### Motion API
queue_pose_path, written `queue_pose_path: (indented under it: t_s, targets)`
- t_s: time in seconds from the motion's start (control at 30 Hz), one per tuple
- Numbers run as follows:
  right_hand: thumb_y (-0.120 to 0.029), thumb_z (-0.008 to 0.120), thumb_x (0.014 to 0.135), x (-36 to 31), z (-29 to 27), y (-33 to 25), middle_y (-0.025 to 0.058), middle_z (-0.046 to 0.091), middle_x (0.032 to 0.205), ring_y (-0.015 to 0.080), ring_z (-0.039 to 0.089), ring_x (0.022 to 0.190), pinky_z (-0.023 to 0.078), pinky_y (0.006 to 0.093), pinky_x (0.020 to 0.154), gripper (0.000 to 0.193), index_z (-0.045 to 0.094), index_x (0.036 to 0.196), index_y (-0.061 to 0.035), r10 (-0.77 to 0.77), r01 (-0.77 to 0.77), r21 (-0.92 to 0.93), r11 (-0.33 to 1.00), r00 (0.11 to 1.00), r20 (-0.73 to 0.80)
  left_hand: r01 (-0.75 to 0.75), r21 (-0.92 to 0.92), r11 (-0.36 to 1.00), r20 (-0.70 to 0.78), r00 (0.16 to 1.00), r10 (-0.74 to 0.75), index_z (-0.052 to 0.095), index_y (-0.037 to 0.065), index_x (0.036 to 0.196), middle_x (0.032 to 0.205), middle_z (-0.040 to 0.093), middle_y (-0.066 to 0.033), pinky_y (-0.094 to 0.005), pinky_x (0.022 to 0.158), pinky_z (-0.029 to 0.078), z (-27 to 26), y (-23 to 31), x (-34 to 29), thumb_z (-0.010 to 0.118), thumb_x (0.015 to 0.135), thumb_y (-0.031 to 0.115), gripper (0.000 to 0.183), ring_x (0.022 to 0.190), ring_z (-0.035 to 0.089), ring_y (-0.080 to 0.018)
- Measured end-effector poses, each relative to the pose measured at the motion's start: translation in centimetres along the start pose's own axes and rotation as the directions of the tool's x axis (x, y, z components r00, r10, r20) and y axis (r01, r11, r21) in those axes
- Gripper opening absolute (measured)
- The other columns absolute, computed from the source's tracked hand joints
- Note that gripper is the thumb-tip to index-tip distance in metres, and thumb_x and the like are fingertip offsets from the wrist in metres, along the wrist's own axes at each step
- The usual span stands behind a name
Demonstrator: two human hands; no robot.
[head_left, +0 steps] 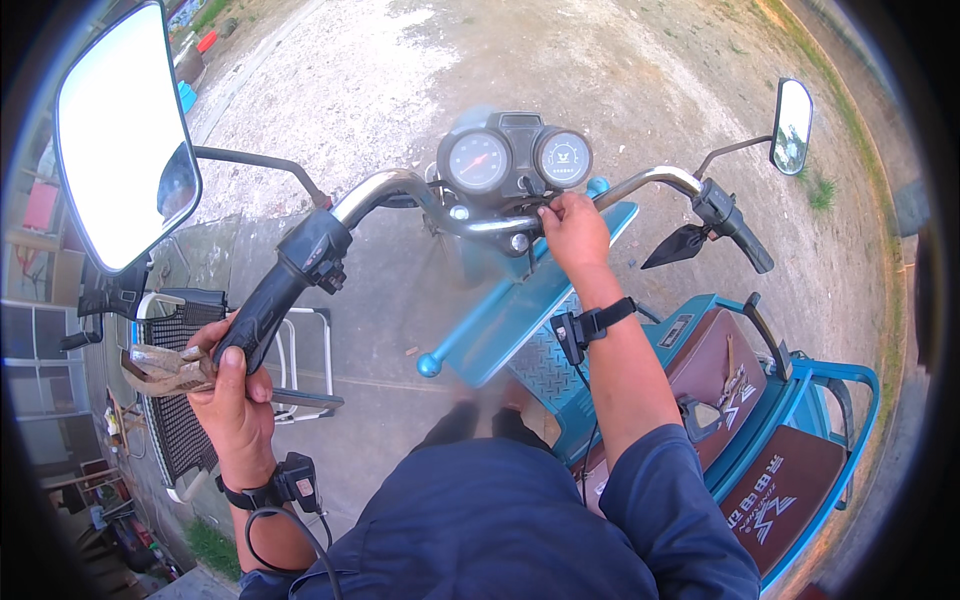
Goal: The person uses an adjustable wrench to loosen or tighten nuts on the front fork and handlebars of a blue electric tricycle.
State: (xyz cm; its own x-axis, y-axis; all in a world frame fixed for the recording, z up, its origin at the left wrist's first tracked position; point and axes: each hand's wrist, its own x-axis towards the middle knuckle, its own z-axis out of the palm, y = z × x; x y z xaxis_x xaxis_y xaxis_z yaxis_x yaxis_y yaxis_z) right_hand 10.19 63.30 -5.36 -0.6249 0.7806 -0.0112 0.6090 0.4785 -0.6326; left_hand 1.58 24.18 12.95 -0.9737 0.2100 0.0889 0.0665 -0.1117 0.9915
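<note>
You stand over the front of a blue cart, and its shiny handlebar (490, 228) runs from left to right in front of you. Your left hand (230, 385) is on the left, at the near end of the black handle (268, 310). Its grip is closed around that end, with the thumb pressed on top. A tan, worn thing (165, 370) sticks out to the left of the same hand, and it is hard to tell what it is. Your right hand (580, 235) is farther away, at the middle of the bar, just right of the bolts. Its fingers are bent and close together, so the grip is narrow, but you cannot tell if they pinch something small. Just past that hand are two round dials, the left one (477, 162) with a red needle and the right one (565, 158) with a pale face. A big mirror (125, 140) is on the far left and a small one (792, 125) on the far right. Near you, on the right, is a brown seat (715, 385) with a long thin tool (732, 370) on it. On the left, a black chair (178, 435) is on the grey ground (375, 325)
</note>
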Motion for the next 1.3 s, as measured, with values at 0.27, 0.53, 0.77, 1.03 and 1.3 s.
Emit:
queue_pose_path:
  t_s: [0.27,0.53,0.77,1.03,1.3]
  targets:
    - [-0.027,0.069,0.085,-0.6,-0.9,-1.3,0.0126,0.065,0.105,0.0334,0.065,0.093,0.053,0.0435,0.08,0.021,0.067,0.095,-0.0077,0.028,-0.027,0.03,0.999,0.999,-0.029,-0.008,0.004,1.0,-0.002,1.0,0.008,0.054,0.002,0.119,0.117,0.064,-0.0223,-0.0192,0.044,0.042,0.0,0.0,-0.1,0.066,0.09,0.007,0.032,0.05,0.05,-0.0078]
    - [-0.035,0.07,0.084,-0.1,-0.2,0.2,0.0135,0.065,0.102,0.0337,0.065,0.092,0.053,0.0442,0.079,0.028,0.067,0.094,-0.0082,-0.172,0.173,0.013,0.985,0.983,-0.057,-0.003,0.016,1.0,-0.024,1.0,0.003,0.054,0.001,0.12,0.117,0.064,-0.0221,-0.0188,0.044,0.042,0.1,0.0,0.0,0.066,0.09,0.007,0.033,0.05,0.049,-0.0073]
    - [-0.029,0.068,0.084,-0.1,-0.8,-0.6,0.0135,0.065,0.1,0.0332,0.065,0.094,0.053,0.0442,0.08,0.023,0.067,0.093,-0.0082,-0.014,0.021,-0.167,0.986,0.999,0.041,-0.01,0.012,1.0,-0.019,1.0,0.01,0.055,0.001,0.119,0.118,0.063,-0.0228,-0.0186,0.043,0.041,0.0,-0.2,0.0,0.066,0.089,0.007,0.033,0.049,0.049,-0.0074]
    - [-0.028,0.068,0.084,-0.6,-1.3,-1.3,0.0127,0.066,0.1,0.0331,0.065,0.095,0.053,0.0445,0.081,0.023,0.068,0.097,-0.009,0.018,-0.016,-0.088,0.996,1.0,0.019,-0.001,0.007,1.0,-0.01,1.0,0.001,0.054,0.001,0.12,0.119,0.063,-0.0234,-0.0189,0.043,0.041,-0.1,-0.1,0.0,0.066,0.089,0.006,0.034,0.049,0.049,-0.0077]
    - [-0.036,0.067,0.086,-0.2,-0.6,-0.2,0.0127,0.066,0.103,0.0328,0.065,0.095,0.053,0.0439,0.082,0.031,0.068,0.098,-0.008,-0.138,0.138,-0.092,0.986,0.99,0.007,-0.005,0.007,1.0,-0.009,1.0,0.005,0.054,0.002,0.12,0.119,0.063,-0.0232,-0.0191,0.043,0.041,-0.1,-0.1,0.1,0.066,0.089,0.006,0.033,0.049,0.049,-0.0076]
